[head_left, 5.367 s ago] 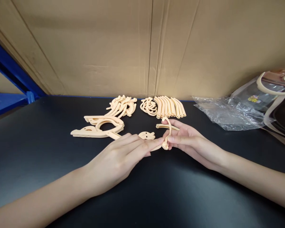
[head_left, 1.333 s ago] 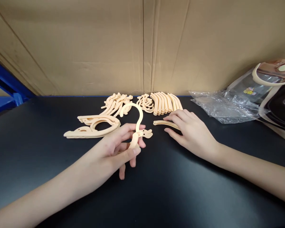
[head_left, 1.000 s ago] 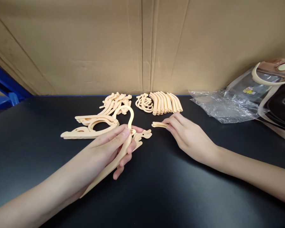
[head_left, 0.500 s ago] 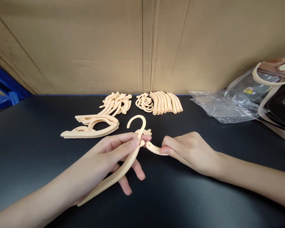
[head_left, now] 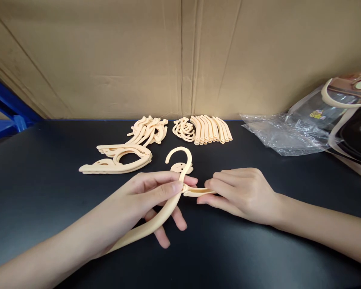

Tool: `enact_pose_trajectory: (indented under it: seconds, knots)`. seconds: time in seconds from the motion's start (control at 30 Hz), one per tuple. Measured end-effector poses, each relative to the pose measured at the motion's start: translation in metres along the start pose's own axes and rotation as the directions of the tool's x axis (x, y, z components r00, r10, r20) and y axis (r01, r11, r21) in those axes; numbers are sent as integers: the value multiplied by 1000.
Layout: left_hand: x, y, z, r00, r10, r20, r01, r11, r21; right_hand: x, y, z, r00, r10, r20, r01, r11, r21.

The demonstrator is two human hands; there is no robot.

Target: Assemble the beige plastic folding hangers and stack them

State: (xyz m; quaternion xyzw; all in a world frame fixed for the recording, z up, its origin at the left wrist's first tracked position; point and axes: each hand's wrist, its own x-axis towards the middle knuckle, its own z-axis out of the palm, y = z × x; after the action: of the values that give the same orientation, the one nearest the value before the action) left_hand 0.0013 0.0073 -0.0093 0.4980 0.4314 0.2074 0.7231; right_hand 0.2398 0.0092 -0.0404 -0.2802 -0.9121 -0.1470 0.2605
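My left hand (head_left: 156,196) pinches a cream plastic hanger arm (head_left: 156,222) and the hook (head_left: 187,158) at their joint, thumb on top. The hook stands up from the joint and curls left. My right hand (head_left: 243,194) grips a second hanger arm (head_left: 195,192), whose hollow side shows. That arm's end meets the joint by my left thumb; whether it is locked in, I cannot tell. Just behind the hook lies a small cream plate with holes (head_left: 177,167), partly covered by it and my fingers.
Folded hangers (head_left: 117,166) lie stacked at left. Behind them is a pile of cream parts (head_left: 147,130). Loose hooks (head_left: 183,130) and a row of hanger arms (head_left: 212,129) lie at the back. Clear plastic wrap (head_left: 285,136) and a bottle (head_left: 327,104) occupy the right.
My right hand has turned the second arm so its hollow side shows and brought its end against the joint. The hook and left hand have shifted slightly right.
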Motion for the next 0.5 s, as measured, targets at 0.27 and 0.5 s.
enact_pose_trajectory:
  seconds: [0.27, 0.5]
  knots:
    - [-4, 5, 3, 997, 70, -30, -69, 997, 17, -1, -3, -2, 997, -56, -58, 51, 996, -78]
    - [0, 6, 6, 985, 155, -77, -136, 968, 210, -1, -4, -2, 996, -71, -61, 65, 993, -95]
